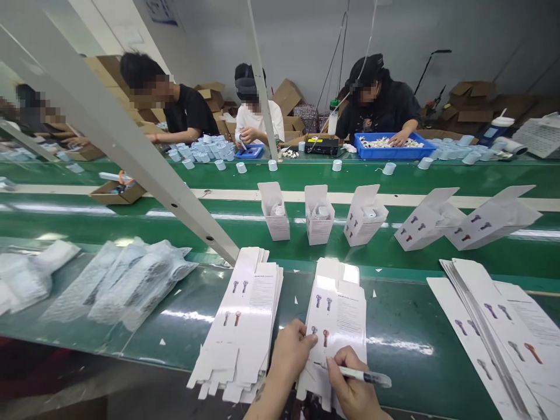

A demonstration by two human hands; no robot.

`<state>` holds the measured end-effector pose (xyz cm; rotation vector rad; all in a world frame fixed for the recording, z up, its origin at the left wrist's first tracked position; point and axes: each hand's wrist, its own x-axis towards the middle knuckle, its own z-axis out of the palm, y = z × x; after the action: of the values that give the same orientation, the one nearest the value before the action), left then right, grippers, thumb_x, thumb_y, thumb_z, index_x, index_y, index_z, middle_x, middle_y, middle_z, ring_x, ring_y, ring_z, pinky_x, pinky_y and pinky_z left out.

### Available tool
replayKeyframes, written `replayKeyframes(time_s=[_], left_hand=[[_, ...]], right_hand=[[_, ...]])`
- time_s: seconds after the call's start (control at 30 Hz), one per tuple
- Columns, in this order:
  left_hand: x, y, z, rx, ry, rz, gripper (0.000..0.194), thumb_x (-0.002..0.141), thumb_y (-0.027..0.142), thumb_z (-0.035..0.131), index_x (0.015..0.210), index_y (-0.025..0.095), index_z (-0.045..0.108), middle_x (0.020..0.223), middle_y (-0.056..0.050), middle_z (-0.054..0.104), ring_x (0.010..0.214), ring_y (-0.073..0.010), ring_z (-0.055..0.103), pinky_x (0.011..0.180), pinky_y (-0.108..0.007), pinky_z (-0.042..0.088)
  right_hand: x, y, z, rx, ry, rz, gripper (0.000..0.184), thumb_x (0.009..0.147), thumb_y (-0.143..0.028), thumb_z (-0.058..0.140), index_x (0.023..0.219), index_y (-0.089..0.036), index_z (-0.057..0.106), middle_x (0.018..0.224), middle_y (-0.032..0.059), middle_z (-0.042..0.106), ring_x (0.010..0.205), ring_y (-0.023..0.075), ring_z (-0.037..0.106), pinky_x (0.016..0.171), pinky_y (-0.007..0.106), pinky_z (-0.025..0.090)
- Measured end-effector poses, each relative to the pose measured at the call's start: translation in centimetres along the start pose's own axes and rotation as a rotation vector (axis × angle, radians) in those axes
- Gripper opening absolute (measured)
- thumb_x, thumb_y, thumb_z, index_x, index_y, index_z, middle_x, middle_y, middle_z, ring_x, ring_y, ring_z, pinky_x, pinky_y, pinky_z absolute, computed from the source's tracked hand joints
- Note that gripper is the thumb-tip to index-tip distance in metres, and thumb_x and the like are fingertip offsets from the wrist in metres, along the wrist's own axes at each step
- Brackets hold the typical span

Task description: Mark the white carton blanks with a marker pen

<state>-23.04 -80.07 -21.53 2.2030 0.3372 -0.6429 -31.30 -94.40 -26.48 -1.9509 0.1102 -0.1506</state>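
Observation:
My left hand (pixel 291 350) presses its fingers on the top sheet of a stack of flat white cartons (pixel 339 312) printed with small product pictures. My right hand (pixel 352 388) grips a white pen (pixel 365 376) lying sideways, its tip near the printed pictures on that carton. A second stack of flat cartons (pixel 245 318) lies just to the left.
A fanned stack of flat cartons (pixel 494 326) lies at right. Clear bubble bags (pixel 131 280) lie at left. Opened cartons (pixel 319 216) stand on the green belt (pixel 87 219). A slanted metal bar (pixel 131 151) crosses left. Three people sit opposite with small cups and a blue tray (pixel 391 153).

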Motion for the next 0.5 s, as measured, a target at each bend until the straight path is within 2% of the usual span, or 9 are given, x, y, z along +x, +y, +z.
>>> replayKeyframes(time_s=[0.17, 0.27, 0.3, 0.37, 0.43, 0.5], left_hand=[[0.0, 0.1, 0.4, -0.045, -0.009, -0.007, 0.022, 0.074, 0.018, 0.063, 0.063, 0.022, 0.044, 0.057, 0.007, 0.044, 0.061, -0.0121, 0.046, 0.059, -0.025, 0.031], [-1.0, 0.5, -0.4, -0.129, -0.046, -0.018, 0.018, 0.076, 0.021, 0.058, 0.065, 0.022, 0.044, 0.057, 0.007, 0.042, 0.057, -0.0109, 0.044, 0.056, -0.024, 0.033], [-1.4, 0.5, -1.4, -0.18, -0.056, -0.012, 0.016, 0.077, 0.024, 0.057, 0.067, 0.021, 0.046, 0.058, 0.007, 0.044, 0.057, -0.0112, 0.045, 0.056, -0.023, 0.034], [-2.5, 0.2, -4.5, -0.272, -0.041, 0.025, 0.016, 0.077, 0.033, 0.057, 0.071, 0.02, 0.052, 0.061, 0.004, 0.053, 0.06, -0.0132, 0.051, 0.058, -0.024, 0.039], [-3.3, -0.6, -9.0, -0.287, 0.038, 0.051, 0.027, 0.074, 0.046, 0.06, 0.075, 0.02, 0.059, 0.068, 0.001, 0.062, 0.066, -0.0168, 0.057, 0.061, -0.026, 0.043], [-3.9, -1.8, -13.7, -0.202, 0.161, -0.031, 0.035, 0.071, 0.054, 0.06, 0.078, 0.02, 0.063, 0.067, -0.001, 0.066, 0.064, -0.0201, 0.058, 0.06, -0.029, 0.044]], right_hand=[[0.3, 0.2, 0.1, -0.001, -0.042, -0.059, 0.032, 0.091, -0.047, 0.051, 0.068, -0.025, 0.047, 0.053, -0.0069, 0.044, 0.046, 0.0125, 0.045, 0.048, 0.028, 0.033], [0.3, -0.4, -1.6, 0.098, 0.127, 0.065, 0.032, 0.09, -0.049, 0.051, 0.07, -0.025, 0.048, 0.056, -0.0059, 0.047, 0.052, 0.0139, 0.047, 0.053, 0.027, 0.037], [0.4, -0.5, -2.3, 0.123, 0.208, 0.119, 0.032, 0.09, -0.05, 0.051, 0.071, -0.025, 0.049, 0.058, -0.0054, 0.048, 0.055, 0.0144, 0.047, 0.055, 0.027, 0.039], [0.7, -0.5, -3.7, 0.142, 0.346, 0.2, 0.033, 0.088, -0.054, 0.052, 0.074, -0.024, 0.051, 0.06, -0.0048, 0.049, 0.057, 0.0151, 0.048, 0.056, 0.028, 0.041], [1.4, -0.3, -4.6, 0.129, 0.446, 0.245, 0.036, 0.085, -0.059, 0.053, 0.076, -0.024, 0.052, 0.063, -0.0038, 0.051, 0.058, 0.016, 0.048, 0.055, 0.029, 0.042], [2.3, 0.0, -4.8, 0.109, 0.49, 0.252, 0.04, 0.083, -0.063, 0.053, 0.079, -0.023, 0.053, 0.066, -0.0018, 0.054, 0.062, 0.0176, 0.05, 0.057, 0.031, 0.043]])
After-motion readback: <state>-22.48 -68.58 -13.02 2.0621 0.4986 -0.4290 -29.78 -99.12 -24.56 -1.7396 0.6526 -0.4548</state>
